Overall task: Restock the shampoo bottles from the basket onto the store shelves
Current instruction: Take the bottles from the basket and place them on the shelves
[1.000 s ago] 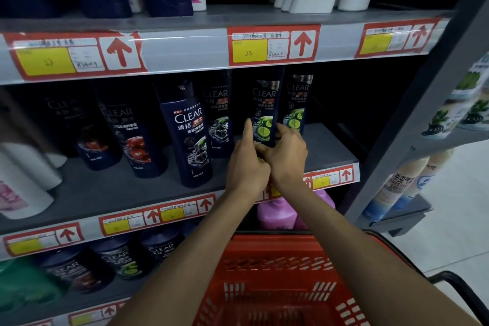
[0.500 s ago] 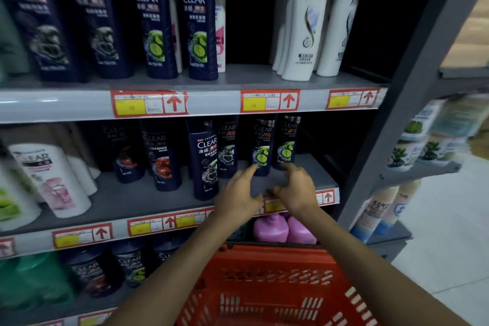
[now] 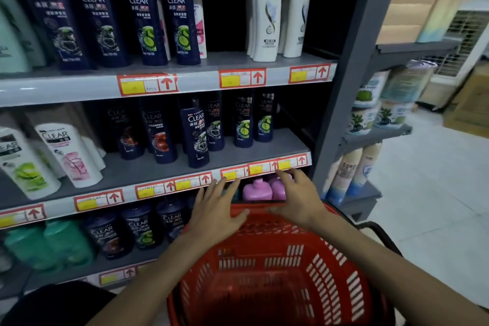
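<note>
Red basket (image 3: 330, 272) is nearest, right below the camera, mouth up. Inside shows only bare red mesh, no bottle visible, tho its near part is cut off by the frame edge.

Both hands hover over the basket's far rim, palms down, fingers straight & spread wide, holding nothing. Left hand (image 3: 217, 212) is over the rim's left part. Right hand (image 3: 299, 198) is a bit farther fwd & higher, fingertips just under the price strip of the middle shelf (image 3: 148, 169).

Just behind the hands, one level down, stand pink bottles (image 3: 258, 189).

Shelved shampoo lies up & fwd of the hands: two lime CLEAR bottles (image 3: 243, 127), upright, long axis vertical, side by side at the row's right end, well apart from both hands, right hand nearer.

Judgement: any next pick would be down & back toward the body, into the basket, not fwd; either hand reaches it about equally. If the basket is really empty, restock looks near done.

Top shelf (image 3: 227, 59) is farthest, its bottles upright.
</note>
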Available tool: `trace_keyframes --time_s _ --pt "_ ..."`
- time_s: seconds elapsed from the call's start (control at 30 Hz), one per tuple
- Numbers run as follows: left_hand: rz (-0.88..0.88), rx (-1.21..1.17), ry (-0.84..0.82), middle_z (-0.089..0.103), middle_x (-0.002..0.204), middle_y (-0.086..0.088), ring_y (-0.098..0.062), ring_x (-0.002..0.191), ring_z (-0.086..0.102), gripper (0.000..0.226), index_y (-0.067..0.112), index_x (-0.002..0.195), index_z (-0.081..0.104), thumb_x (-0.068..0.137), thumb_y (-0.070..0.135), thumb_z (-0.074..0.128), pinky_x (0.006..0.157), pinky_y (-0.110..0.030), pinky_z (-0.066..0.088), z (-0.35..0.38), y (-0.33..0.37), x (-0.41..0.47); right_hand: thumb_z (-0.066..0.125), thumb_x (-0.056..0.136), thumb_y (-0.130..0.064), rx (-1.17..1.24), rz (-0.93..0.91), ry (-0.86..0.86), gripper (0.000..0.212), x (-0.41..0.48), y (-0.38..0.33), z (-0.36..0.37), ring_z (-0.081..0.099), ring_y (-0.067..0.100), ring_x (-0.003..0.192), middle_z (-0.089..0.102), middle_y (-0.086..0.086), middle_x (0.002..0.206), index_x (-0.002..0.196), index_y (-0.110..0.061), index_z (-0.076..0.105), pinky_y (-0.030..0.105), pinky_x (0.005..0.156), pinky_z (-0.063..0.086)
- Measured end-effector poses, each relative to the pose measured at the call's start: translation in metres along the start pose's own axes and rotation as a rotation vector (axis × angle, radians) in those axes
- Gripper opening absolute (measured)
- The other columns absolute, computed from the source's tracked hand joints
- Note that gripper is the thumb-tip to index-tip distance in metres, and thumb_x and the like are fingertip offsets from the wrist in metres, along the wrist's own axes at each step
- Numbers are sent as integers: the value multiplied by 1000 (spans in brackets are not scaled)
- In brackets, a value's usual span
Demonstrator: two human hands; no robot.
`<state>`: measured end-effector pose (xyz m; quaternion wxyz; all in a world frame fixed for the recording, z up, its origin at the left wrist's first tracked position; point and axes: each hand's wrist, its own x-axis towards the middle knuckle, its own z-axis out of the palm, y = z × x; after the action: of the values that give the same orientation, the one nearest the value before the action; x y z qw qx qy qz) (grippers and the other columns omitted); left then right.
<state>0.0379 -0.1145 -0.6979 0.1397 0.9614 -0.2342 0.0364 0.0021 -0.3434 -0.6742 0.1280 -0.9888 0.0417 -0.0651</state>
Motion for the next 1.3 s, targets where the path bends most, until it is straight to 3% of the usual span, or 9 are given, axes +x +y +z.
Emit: trace_keyframes --time_s 0.13,0.3,0.43,0.47,0.6,0.77,0.9,1.1,1.3 --pt "24 101 -86 9 172 -1 -24 159 5 88 37 163 9 90 76 39 128 -51 7 16 -12 -30 66 64 -77 -95 -31 -116 117 -43 32 18 19 38 152 24 17 162 160 -27 23 48 122 23" --pt "90 178 -98 29 167 -4 -26 156 25 89 31 161 30 84 75 38 123 -49 19 41 -34 -69 61 74 -78 -292 -76 -252 115 -96 92 44 5 38 156 13 19 166 163 -29 8 51 127 9" --pt "85 224 -243 9 172 -3 -25 159 10 84 36 164 5 94 71 37 124 -36 1 54 -46 -89 41 69 -83 -356 -91 -290 111 -118 117 63 12 43 155 23 23 165 162 -26 23 56 125 13" --pt "90 237 -291 5 173 -3 -25 159 8 84 38 163 0 96 69 38 126 -36 3 57 -47 -92 43 66 -83 -364 -78 -289 111 -122 124 68 17 43 154 27 24 163 160 -26 28 57 124 18" --pt "93 206 -445 0 172 -2 -28 157 18 87 41 162 -7 98 57 50 124 -43 26 68 -42 -98 78 56 -68 -433 -55 -317 115 -140 146 83 33 48 147 40 28 155 155 -21 41 60 120 28" --pt "140 354 -442 13 170 -8 -29 154 24 83 35 164 0 99 52 48 125 -43 17 78 -39 -96 88 53 -57 -436 -33 -222 106 -149 148 84 35 51 144 49 27 146 144 -19 51 67 117 24" --pt "130 462 -483 14 169 -12 -32 155 19 77 32 164 14 98 52 48 128 -47 9 85 -40 -100 78 65 -66 -503 12 -273 97 -151 148 83 22 48 150 41 22 155 147 -22 51 68 120 11" --pt "95 540 -564 25 165 -11 -35 153 21 80 31 160 27 90 44 64 127 -52 10 82 -50 -112 58 80 -74 -516 -5 -316 99 -139 126 85 1 42 156 18 18 167 159 -26 24 67 121 -6" --pt "14 525 -538 39 158 -8 -32 147 33 72 32 154 39 87 44 64 126 -47 14 67 -83 -147 52 84 -74 -500 -76 -293 90 -124 82 99 7 38 157 23 17 166 156 -25 32 68 120 -6"
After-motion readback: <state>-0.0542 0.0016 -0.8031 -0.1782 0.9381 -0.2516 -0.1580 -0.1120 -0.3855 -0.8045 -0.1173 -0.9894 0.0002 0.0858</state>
